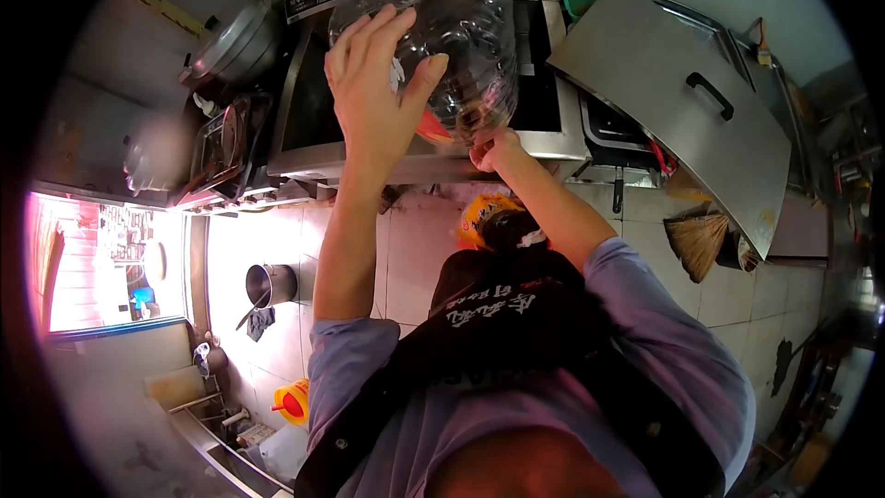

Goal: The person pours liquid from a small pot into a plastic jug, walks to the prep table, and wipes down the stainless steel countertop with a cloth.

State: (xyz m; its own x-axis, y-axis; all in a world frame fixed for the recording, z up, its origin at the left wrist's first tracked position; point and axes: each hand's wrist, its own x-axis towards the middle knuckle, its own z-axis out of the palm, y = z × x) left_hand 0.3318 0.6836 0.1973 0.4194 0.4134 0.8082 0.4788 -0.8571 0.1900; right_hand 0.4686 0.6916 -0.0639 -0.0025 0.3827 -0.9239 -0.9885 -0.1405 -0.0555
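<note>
A large clear plastic bottle lies tilted over the steel fryer, its narrow end toward me. Against its left side rests my left hand, fingers spread and thumb apart. My right hand is closed round the bottle's near end, where something red shows beside it. The fingertips of that hand are partly hidden. The fryer's dark basins show on both sides of the bottle.
A steel lid with a black handle leans at the right. Lidded pots stand at the left. On the tiled floor are a dark bucket, a yellow container and an orange bag near my apron.
</note>
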